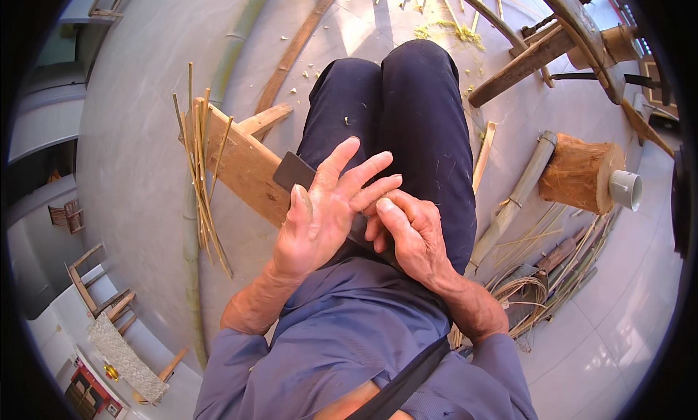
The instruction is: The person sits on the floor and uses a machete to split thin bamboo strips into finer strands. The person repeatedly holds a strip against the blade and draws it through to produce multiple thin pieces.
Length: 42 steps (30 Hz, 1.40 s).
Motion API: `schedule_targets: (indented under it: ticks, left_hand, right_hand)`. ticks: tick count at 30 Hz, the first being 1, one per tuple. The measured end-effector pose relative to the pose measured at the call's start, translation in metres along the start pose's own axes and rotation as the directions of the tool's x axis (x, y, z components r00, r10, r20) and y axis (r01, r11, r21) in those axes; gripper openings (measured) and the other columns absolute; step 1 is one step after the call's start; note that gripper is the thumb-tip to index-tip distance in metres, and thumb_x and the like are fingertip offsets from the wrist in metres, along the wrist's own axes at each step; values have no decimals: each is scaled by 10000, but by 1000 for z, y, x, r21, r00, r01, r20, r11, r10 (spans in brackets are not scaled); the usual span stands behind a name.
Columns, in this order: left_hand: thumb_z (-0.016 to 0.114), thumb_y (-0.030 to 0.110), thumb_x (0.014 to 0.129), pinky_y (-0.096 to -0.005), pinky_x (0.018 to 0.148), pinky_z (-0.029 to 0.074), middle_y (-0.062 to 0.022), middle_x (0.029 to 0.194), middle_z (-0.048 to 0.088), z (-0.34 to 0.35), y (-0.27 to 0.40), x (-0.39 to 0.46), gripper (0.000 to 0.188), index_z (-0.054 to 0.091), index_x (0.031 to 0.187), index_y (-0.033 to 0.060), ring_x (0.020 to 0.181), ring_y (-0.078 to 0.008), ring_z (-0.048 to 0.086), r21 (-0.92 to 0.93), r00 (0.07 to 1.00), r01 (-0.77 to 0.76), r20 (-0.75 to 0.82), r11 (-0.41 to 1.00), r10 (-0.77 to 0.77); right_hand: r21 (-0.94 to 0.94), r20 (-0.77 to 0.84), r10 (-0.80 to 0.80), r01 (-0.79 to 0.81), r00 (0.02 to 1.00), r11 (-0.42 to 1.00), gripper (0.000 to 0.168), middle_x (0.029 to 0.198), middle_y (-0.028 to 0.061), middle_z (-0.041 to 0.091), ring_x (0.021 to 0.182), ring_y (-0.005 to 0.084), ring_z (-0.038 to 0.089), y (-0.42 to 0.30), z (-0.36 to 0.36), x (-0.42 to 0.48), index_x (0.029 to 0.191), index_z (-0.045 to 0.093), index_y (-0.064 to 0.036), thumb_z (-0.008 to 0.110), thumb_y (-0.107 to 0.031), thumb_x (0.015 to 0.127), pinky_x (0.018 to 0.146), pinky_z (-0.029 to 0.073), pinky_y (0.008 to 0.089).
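Note:
My left hand [327, 213] is turned palm up over my lap, thumb and fingers spread, and it holds nothing. Its little finger is mostly hidden behind my right hand [417, 229], whose thumb and forefinger pinch it. Below the left hand, a wooden plank bench [245, 172] slants from my left thigh towards the upper left. A dark flat rectangular piece [294, 171] shows beside the left thumb and fingers, its other end hidden by the hand. Thin bamboo strips [203, 169] lie across the bench's far end, apart from both hands.
Green bamboo poles [235, 52] and a brown split length [297, 46] lie on the floor at left. To the right stand a wooden frame [523, 65] and a log block [578, 172] beside a white mug [621, 190]. Bamboo strips [567, 273] are piled below it.

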<state>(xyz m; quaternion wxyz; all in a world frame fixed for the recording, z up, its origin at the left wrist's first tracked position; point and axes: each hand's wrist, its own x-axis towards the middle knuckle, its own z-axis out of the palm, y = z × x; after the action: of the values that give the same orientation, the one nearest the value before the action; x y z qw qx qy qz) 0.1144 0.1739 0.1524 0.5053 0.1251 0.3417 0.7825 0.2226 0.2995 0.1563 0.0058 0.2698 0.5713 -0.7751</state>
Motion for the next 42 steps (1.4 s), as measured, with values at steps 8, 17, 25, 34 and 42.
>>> schedule_targets:
  ticks: [8, 17, 25, 34, 42]
  left_hand:
    - [375, 783, 897, -495, 1134, 332, -269, 1594, 221, 2, 0, -12, 1063, 45, 1587, 45, 1385, -414, 422, 549, 991, -135, 98, 825, 96]
    - [428, 822, 842, -483, 1115, 365, -292, 1579, 239, 6, 4, -16, 1157, 37, 1582, 23, 1360, -406, 460, 572, 997, -73, 26, 817, 71]
    - [467, 827, 822, -501, 1109, 369, -296, 1567, 261, 5, 14, -16, 1208, 58, 1565, -33, 1392, -405, 411, 717, 990, -130, 127, 685, 55]
    - [546, 804, 801, -475, 1128, 345, -320, 1536, 305, 0, 18, -16, 1209, 161, 1530, -80, 1368, -471, 403, 932, 957, -264, 285, 247, -52]
    - [501, 752, 856, -496, 1076, 367, -391, 1459, 305, 3, 5, -22, 1123, 161, 1520, -88, 1222, -519, 475, 935, 961, -275, 269, 223, 61]
  right_hand:
    - [107, 23, 73, -75, 997, 991, 324, 670, 60, 633, 521, 88, 555, 4, 3, -1, 974, 663, 28, 485, -233, 1044, 508, 455, 242]
    - [89, 20, 87, -88, 996, 992, 283, 668, 43, 634, 538, 84, 580, 3, 8, -3, 953, 656, 30, 517, -204, 1031, 506, 464, 235]
    - [-606, -12, -694, 547, 720, 578, 220, 831, 110, 676, 659, 206, 661, 3, -4, -5, 987, 678, 0, 724, 71, 784, 578, 515, 295]
    - [-679, 281, -609, 602, 742, 420, 265, 712, 89, 515, 568, 233, 564, -4, -2, 0, 946, 654, 20, 670, 48, 683, 478, 463, 356]
    - [-731, 447, -398, 583, 801, 354, 404, 822, 165, 582, 630, 301, 628, -15, 8, 1, 1090, 632, 66, 675, -81, 716, 516, 501, 376]
